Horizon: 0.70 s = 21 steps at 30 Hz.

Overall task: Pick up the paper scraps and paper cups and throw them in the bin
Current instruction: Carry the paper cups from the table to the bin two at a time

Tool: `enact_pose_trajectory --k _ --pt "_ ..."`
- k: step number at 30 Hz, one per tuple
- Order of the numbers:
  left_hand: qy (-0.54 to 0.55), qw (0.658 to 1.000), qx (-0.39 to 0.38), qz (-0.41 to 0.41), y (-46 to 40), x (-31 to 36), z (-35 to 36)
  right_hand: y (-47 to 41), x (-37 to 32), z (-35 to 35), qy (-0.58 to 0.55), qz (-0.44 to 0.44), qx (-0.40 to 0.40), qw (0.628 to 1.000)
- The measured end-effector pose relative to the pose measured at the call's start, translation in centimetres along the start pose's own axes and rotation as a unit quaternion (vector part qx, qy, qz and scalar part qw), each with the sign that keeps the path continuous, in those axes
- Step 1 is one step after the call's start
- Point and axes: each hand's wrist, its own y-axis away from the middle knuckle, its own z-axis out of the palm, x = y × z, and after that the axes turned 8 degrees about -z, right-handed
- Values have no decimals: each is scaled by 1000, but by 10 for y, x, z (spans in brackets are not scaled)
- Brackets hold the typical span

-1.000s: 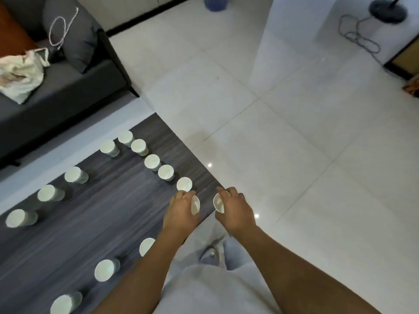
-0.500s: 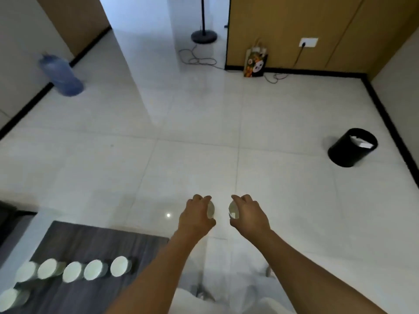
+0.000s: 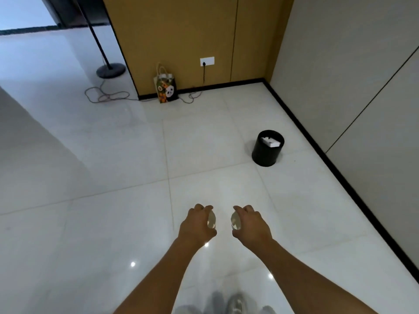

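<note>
My left hand (image 3: 196,224) grips a white paper cup (image 3: 211,220), its open mouth turned toward the other hand. My right hand (image 3: 250,224) grips a second white paper cup (image 3: 235,220), mouth facing left. Both hands are held out side by side over the white tiled floor. The black round bin (image 3: 266,150) stands on the floor ahead and to the right, near the wall, with white paper (image 3: 271,142) showing inside it.
A patterned paper bag (image 3: 166,88) leans against the wooden wall panel at the back. A lamp stand base (image 3: 110,70) and a loose cable (image 3: 106,95) lie at the back left. A black skirting line runs along the right wall. My shoes (image 3: 234,304) show at the bottom.
The view swung from the dark mat with rows of cups toward the room corner. The bin has come closer and more central. Both hands kept their cups.
</note>
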Motion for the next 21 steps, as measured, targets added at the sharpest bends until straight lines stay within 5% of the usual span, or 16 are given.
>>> enact_pose_trajectory --k 21 --pt "-100 986 -69 111 -314 259 -55 -242 205 -194 -81 139 61 985"
